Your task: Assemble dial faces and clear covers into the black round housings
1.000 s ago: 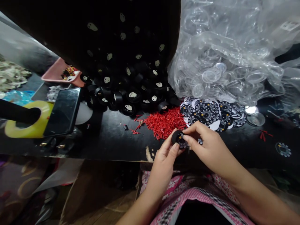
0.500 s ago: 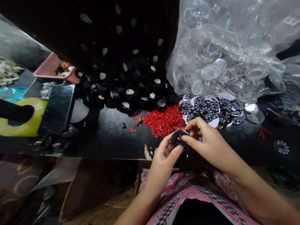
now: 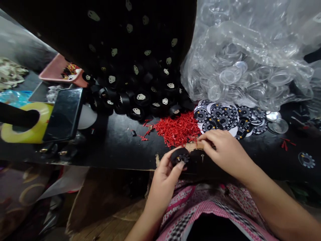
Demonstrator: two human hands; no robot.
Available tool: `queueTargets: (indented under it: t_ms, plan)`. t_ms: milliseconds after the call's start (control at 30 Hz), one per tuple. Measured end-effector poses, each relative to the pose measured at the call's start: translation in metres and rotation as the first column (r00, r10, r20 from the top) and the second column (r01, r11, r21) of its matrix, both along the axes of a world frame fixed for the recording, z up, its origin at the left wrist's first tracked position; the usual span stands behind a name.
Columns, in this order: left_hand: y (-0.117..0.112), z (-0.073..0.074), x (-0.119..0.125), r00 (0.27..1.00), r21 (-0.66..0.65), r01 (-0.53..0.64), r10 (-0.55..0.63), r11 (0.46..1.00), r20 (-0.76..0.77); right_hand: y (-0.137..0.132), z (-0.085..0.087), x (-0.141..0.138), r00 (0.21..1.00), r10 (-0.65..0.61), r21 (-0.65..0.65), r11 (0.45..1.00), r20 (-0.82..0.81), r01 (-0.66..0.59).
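Note:
My left hand (image 3: 165,174) grips a round black gauge housing (image 3: 178,154) between thumb and fingers, above the table's front edge. A dark printed dial with white marks shows in its face. My right hand (image 3: 220,147) reaches over a tan wooden piece (image 3: 193,146), beside the heap of red pointers (image 3: 177,129). Its thumb and forefinger are pinched together at the heap's near edge; what they hold, if anything, is too small to make out. Printed black dial discs (image 3: 222,117) lie piled just beyond this hand.
A clear plastic bag of transparent round covers (image 3: 230,75) stands at the back right. Many black housings (image 3: 140,97) spill from a dark sack. At left are a phone (image 3: 64,113), a yellow tape roll (image 3: 45,113) and a pink tray (image 3: 50,68). One loose dial (image 3: 306,160) lies far right.
My right hand has left the housing and moved to the near edge of the red pointers. My left hand has shifted slightly left and down with the housing, uncovering the wooden piece.

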State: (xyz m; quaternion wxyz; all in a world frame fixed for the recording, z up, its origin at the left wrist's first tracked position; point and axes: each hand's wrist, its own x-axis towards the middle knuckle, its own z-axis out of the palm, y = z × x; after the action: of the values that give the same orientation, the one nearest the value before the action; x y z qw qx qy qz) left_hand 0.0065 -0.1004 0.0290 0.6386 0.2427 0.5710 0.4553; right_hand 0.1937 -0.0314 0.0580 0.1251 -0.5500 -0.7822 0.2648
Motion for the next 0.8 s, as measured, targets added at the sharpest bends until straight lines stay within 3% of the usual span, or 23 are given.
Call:
queueTargets:
  t_ms: [100, 267, 500, 633, 800]
  plan:
    - [0.002, -0.002, -0.002, 0.993, -0.025, -0.090, 0.091, 0.996, 0.078, 0.005, -0.008, -0.013, 0.973, 0.048, 0.085, 0.994, 0.224, -0.068]
    - [0.009, 0.003, 0.001, 0.953, -0.070, -0.165, 0.177, 0.984, 0.246, 0.013, -0.008, -0.029, 0.897, 0.153, 0.195, 0.948, 0.416, -0.252]
    - [0.009, 0.002, 0.006, 0.922, -0.088, -0.198, 0.216, 0.976, 0.321, 0.019, -0.006, -0.034, 0.829, 0.247, 0.204, 0.897, 0.501, -0.391]
    - [0.009, 0.002, 0.006, 0.897, -0.086, -0.212, 0.229, 0.973, 0.377, 0.018, -0.008, -0.033, 0.845, 0.242, 0.195, 0.908, 0.478, -0.370]
    - [0.008, 0.002, 0.007, 0.873, -0.114, -0.239, 0.265, 0.964, 0.409, 0.015, -0.011, -0.024, 0.937, 0.149, 0.164, 0.964, 0.317, -0.209]
